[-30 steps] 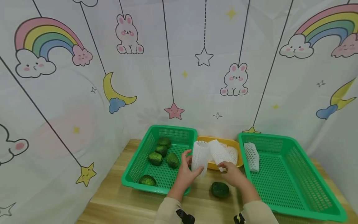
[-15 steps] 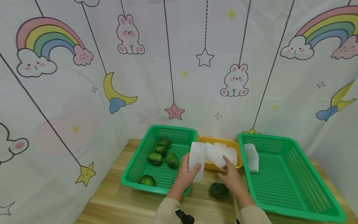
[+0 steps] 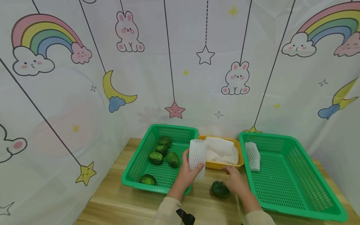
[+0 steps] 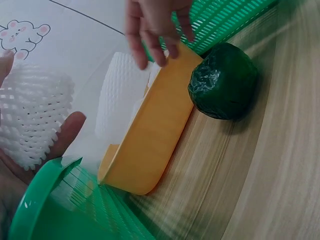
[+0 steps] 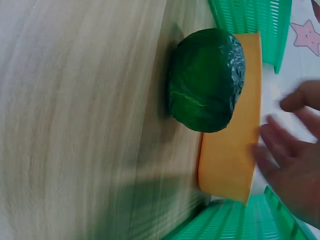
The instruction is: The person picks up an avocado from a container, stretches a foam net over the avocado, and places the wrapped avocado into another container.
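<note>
My left hand [image 3: 184,175] holds a white foam net sleeve [image 3: 197,157] upright, thumb in front, above the table by the left basket. My right hand [image 3: 235,181] holds nothing; its fingers are loosely bent beside a dark green avocado [image 3: 220,189]. That avocado lies on the table and looks wrapped in shiny clear film in the left wrist view, where my blurred right hand [image 4: 157,22] hangs near the yellow basket [image 4: 155,135]. In the right wrist view the avocado [image 5: 206,80] is apart from the fingers. More white foam net sleeves [image 3: 220,148] fill the yellow basket.
On the left, a green basket [image 3: 133,185] contains several avocados [image 3: 156,158]. A larger green basket [image 3: 284,184] stands on the right, with one foam net sleeve [image 3: 252,156] along its left wall. Behind the wooden table [image 3: 112,201] hangs a printed white curtain [image 3: 191,90].
My right hand has let go of a second foam net sleeve, which now lies in the yellow basket, and drawn back toward the avocado. My left hand keeps its sleeve, shifted slightly left.
</note>
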Available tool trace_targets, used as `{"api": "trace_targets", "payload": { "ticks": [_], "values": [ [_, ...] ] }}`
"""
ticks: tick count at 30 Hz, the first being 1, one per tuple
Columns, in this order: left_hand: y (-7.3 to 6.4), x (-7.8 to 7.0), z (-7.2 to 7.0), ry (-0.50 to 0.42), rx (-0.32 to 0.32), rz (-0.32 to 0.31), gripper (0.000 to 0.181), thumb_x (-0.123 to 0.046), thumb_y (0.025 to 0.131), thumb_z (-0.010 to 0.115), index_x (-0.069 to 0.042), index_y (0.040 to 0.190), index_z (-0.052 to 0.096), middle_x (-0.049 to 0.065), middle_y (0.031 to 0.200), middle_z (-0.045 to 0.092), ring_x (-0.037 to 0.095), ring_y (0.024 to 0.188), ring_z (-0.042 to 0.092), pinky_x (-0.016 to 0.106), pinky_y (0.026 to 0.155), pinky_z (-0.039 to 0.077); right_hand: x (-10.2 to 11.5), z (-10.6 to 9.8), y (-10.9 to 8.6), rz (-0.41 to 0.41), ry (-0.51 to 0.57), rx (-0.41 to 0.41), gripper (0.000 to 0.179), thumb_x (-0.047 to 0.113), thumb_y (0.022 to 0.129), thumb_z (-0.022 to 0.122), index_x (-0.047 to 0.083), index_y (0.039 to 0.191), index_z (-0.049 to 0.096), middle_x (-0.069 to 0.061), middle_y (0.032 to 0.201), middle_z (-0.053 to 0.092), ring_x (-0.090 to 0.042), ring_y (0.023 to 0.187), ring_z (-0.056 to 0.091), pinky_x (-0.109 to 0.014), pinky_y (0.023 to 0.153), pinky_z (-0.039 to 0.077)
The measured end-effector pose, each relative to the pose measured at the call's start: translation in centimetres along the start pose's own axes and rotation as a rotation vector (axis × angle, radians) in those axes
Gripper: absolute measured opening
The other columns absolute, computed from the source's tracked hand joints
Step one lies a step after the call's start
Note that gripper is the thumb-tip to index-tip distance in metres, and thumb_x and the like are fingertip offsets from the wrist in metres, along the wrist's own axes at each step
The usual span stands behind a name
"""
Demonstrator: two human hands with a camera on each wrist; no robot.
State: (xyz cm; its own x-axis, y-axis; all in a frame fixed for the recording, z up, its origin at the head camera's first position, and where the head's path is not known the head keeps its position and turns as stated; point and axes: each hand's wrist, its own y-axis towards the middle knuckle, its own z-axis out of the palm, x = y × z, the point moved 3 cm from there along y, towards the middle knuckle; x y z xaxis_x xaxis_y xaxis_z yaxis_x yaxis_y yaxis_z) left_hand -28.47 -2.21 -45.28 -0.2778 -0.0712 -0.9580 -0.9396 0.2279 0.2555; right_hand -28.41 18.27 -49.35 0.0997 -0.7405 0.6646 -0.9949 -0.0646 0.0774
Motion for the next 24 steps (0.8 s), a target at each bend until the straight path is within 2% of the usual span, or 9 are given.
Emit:
{"api": "trace_targets", "payload": {
  "ticks": [2, 4, 7, 12, 17, 20, 24],
  "values": [
    [0.3, 1.1, 0.1, -0.027, 0.0, -0.029, 0.083, -0.023, 0.086, 0.068, -0.015, 0.144, 0.009, 0.02, 0.13, 0.041, 0.032, 0.105, 0.055, 0.044, 0.081, 0.048, -0.3, 0.5, -0.5, 0.029, -0.014, 0.138, 0.056, -0.008, 0.07, 0.066, 0.001, 0.123, 0.051, -0.022, 0.124, 0.044, -0.042, 0.114, 0.041, -0.05, 0.08, 0.043],
    [0.6, 2.1, 0.1, -0.047, -0.002, -0.049, 0.093, -0.026, 0.08, 0.074, -0.023, 0.145, 0.008, 0.017, 0.136, 0.036, 0.031, 0.108, 0.052, 0.045, 0.083, 0.047, -0.7, 0.9, -0.8, 0.057, -0.015, 0.234, 0.07, -0.012, 0.063, 0.066, 0.002, 0.129, 0.046, -0.025, 0.13, 0.038, -0.046, 0.118, 0.035, -0.051, 0.08, 0.043],
    [1.0, 3.6, 0.3, -0.031, -0.003, -0.044, 0.101, -0.028, 0.074, 0.079, -0.028, 0.146, 0.009, 0.014, 0.137, 0.035, 0.03, 0.11, 0.05, 0.043, 0.082, 0.047, -1.3, 1.6, -1.0, 0.077, 0.011, 0.286, 0.083, -0.016, 0.054, 0.065, 0.002, 0.132, 0.043, -0.027, 0.133, 0.036, -0.045, 0.117, 0.036, -0.05, 0.08, 0.043],
    [1.1, 3.8, 0.4, 0.036, 0.013, -0.019, 0.088, -0.021, 0.078, 0.076, -0.019, 0.146, 0.021, 0.013, 0.132, 0.044, 0.031, 0.109, 0.052, 0.044, 0.08, 0.048, -2.2, 2.3, -1.0, 0.095, 0.073, 0.259, 0.085, -0.021, 0.052, 0.062, -0.002, 0.132, 0.042, -0.031, 0.13, 0.038, -0.042, 0.112, 0.042, -0.049, 0.082, 0.043],
    [1.0, 3.8, 0.6, 0.085, 0.023, 0.004, 0.076, -0.019, 0.079, 0.074, -0.016, 0.142, 0.031, 0.011, 0.128, 0.049, 0.03, 0.108, 0.053, 0.045, 0.082, 0.047, -2.2, 2.1, -0.9, 0.095, 0.131, 0.227, 0.073, -0.02, 0.056, 0.063, -0.003, 0.125, 0.046, -0.024, 0.112, 0.05, -0.036, 0.1, 0.05, -0.048, 0.08, 0.044],
    [0.9, 3.4, 0.6, 0.075, 0.027, 0.013, 0.077, -0.016, 0.08, 0.074, -0.016, 0.142, 0.029, 0.011, 0.128, 0.048, 0.03, 0.109, 0.052, 0.045, 0.082, 0.047, -0.6, 0.4, -0.7, 0.058, 0.116, 0.176, 0.059, -0.011, 0.062, 0.069, -0.002, 0.117, 0.049, -0.02, 0.104, 0.051, -0.032, 0.093, 0.051, -0.045, 0.075, 0.045],
    [0.3, 1.6, 0.5, 0.05, 0.034, 0.042, 0.077, -0.007, 0.079, 0.073, -0.01, 0.142, 0.028, 0.017, 0.126, 0.049, 0.035, 0.106, 0.053, 0.046, 0.079, 0.048, 2.3, -3.4, -0.3, 0.007, 0.156, 0.057, 0.049, 0.001, 0.074, 0.071, 0.0, 0.118, 0.048, -0.021, 0.111, 0.046, -0.037, 0.099, 0.05, -0.043, 0.073, 0.047]
  ]
}}
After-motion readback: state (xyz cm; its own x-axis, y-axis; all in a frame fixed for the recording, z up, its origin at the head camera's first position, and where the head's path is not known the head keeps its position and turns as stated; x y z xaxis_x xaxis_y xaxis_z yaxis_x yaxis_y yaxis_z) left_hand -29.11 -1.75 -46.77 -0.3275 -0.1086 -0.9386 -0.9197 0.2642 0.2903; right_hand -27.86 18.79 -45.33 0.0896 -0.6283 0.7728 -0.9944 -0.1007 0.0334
